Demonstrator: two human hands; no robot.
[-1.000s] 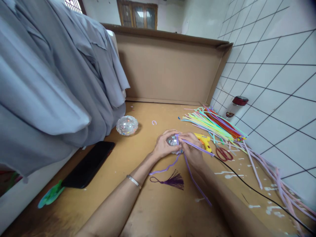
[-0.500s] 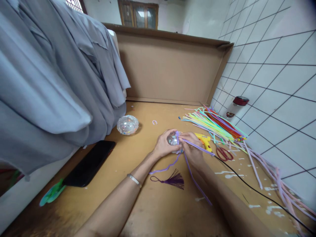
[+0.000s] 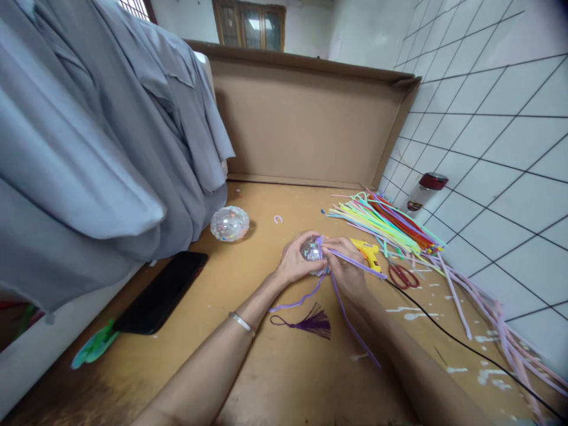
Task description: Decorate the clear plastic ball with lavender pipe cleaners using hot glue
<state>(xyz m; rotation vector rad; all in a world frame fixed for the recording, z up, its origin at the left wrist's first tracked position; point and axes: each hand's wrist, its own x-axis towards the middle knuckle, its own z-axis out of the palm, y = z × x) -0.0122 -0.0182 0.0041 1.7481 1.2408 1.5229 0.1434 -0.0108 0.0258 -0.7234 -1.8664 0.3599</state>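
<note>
My left hand (image 3: 294, 260) is wrapped round a clear bowl-like half ball (image 3: 310, 249) with purple strands across its right side. Pinched in my right hand (image 3: 346, 263) is a purple pipe cleaner (image 3: 357, 264), pressed against the half ball's right side. Its long end points right, past my fingers. Two more purple strands hang down from below the half ball toward me. A dark purple tassel (image 3: 313, 322) lies on the table just in front of my hands. The underside of the half ball is hidden.
A second clear bowl-like half ball (image 3: 229, 223) stands at left, near a phone (image 3: 162, 294). On the right lie a yellow glue gun (image 3: 367, 253) with a black cord, red-handled scissors (image 3: 403, 276) and many coloured pipe cleaners (image 3: 386, 222). A cardboard box wall (image 3: 302, 118) stands behind.
Almost nothing differs. Both hands stay at the half ball with the purple pipe cleaner, and the view has shifted very slightly.
</note>
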